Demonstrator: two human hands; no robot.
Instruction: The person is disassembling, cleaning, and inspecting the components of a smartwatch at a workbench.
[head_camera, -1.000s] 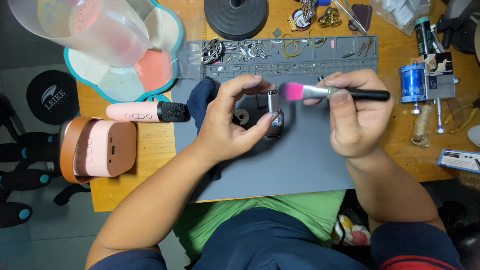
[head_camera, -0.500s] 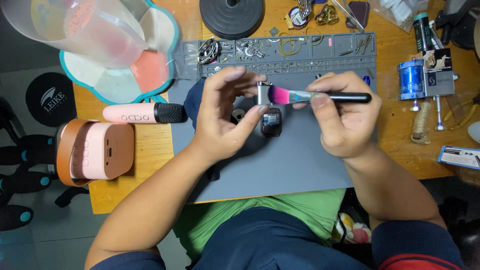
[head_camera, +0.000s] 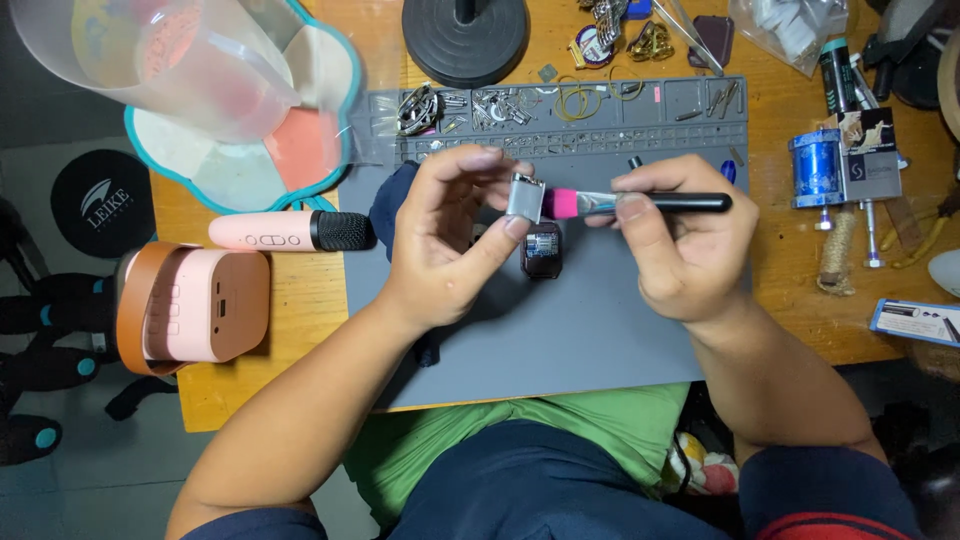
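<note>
My left hand (head_camera: 448, 240) pinches a small silver rectangular part (head_camera: 526, 196) between thumb and fingers, raised above the grey work mat (head_camera: 560, 330). My right hand (head_camera: 685, 240) grips a black-handled brush (head_camera: 690, 203) whose pink bristles (head_camera: 560, 203) touch the silver part's right edge. Just below the part, a small dark watch body (head_camera: 543, 251) lies on the mat between both hands.
The mat's tray strip (head_camera: 560, 110) holds several small metal parts. A pink microphone (head_camera: 290, 231) and pink speaker (head_camera: 195, 305) lie at left, beside a clear jug (head_camera: 160, 60) on a flower-shaped tray (head_camera: 300, 150). A black round stand base (head_camera: 465, 35) is behind; a blue spool (head_camera: 818, 168) at right.
The brush's pink bristles moved left along with my right hand until they met the silver part. My left hand lifted the part slightly away from the watch body.
</note>
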